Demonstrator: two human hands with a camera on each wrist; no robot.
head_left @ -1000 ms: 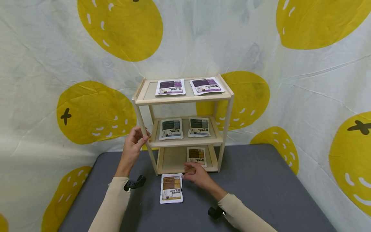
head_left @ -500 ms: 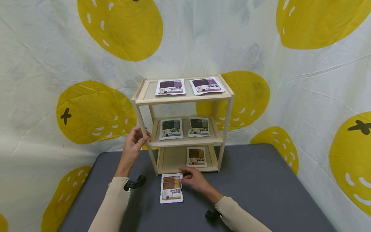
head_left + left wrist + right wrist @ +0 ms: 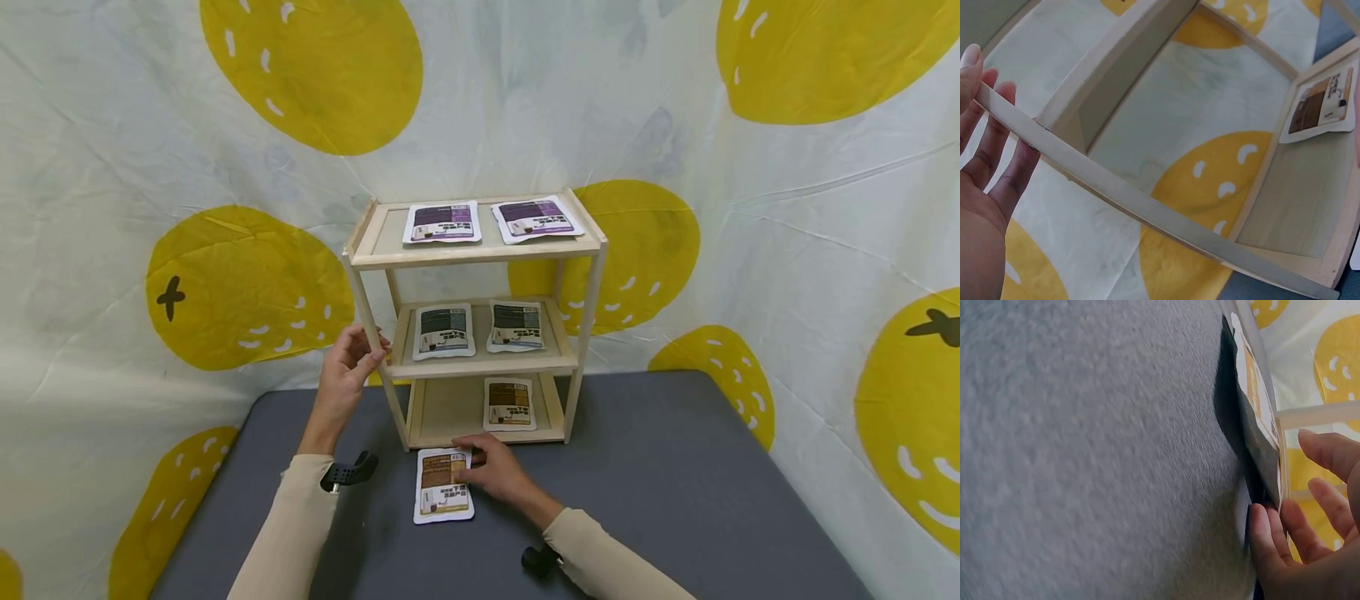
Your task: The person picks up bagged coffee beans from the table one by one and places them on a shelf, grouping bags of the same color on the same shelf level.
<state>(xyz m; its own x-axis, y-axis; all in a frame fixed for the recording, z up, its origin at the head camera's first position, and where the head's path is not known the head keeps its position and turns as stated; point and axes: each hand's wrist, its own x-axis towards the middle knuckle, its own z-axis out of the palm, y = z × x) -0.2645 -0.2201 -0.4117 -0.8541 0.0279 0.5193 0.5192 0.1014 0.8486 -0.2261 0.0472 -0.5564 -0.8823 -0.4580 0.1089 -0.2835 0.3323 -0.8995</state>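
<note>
My left hand (image 3: 345,375) holds the left front post of a small three-tier wooden shelf (image 3: 480,365). In the left wrist view the thumb lies on one side of the post (image 3: 1129,190), the fingers on the other. A white pouch with a brown-orange label (image 3: 442,500) lies on the table before the shelf. My right hand (image 3: 498,472) is at that pouch's right edge, thumb over the label in the head view. In the right wrist view the lower fingertips (image 3: 1258,515) meet the edge of the pouch (image 3: 1259,425), and the thumb stands apart from it.
Two purple-labelled pouches (image 3: 442,223) lie on the top tier and two dark-labelled pouches (image 3: 444,332) on the middle one. Another brown-labelled pouch (image 3: 510,404) is on the bottom tier's right half. The dark grey table (image 3: 675,467) meets a lemon-print cloth (image 3: 480,100).
My right hand has moved left, from beside the pouch to its right edge, with the thumb now over the label. The left hand stays on the post.
</note>
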